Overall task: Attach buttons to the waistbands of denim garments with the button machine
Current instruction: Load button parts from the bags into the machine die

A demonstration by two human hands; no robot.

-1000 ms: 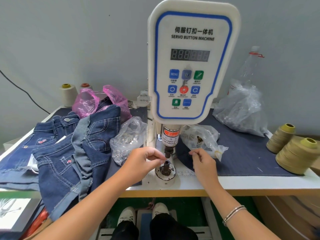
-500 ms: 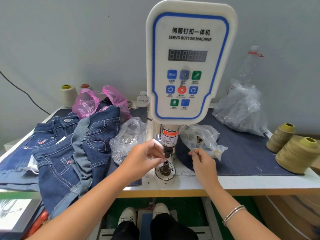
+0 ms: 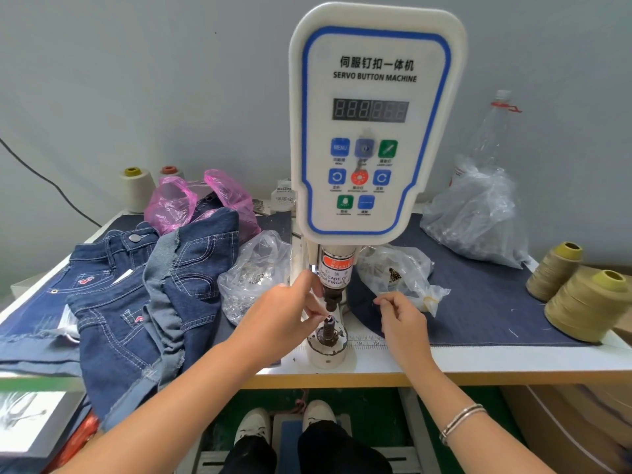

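Denim garments (image 3: pixel 130 302) lie heaped on the surface (image 3: pixel 478 360), left of the button machine (image 3: pixel 376 131). Left hand (image 3: pixel 284 316) pinches a small button part (image 3: pixel 329 318) onto the lower die (image 3: pixel 327 331). Right hand (image 3: pixel 402 318) rests beside it, fingers curled, possibly pinching something too small to tell.

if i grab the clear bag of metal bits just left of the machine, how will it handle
The clear bag is thin and crinkled, so it will probably sag and change shape in the hand. The small metal pieces inside likely make it heavy for its size and apt to shift. Its top looks open, so tipping it may spill them.
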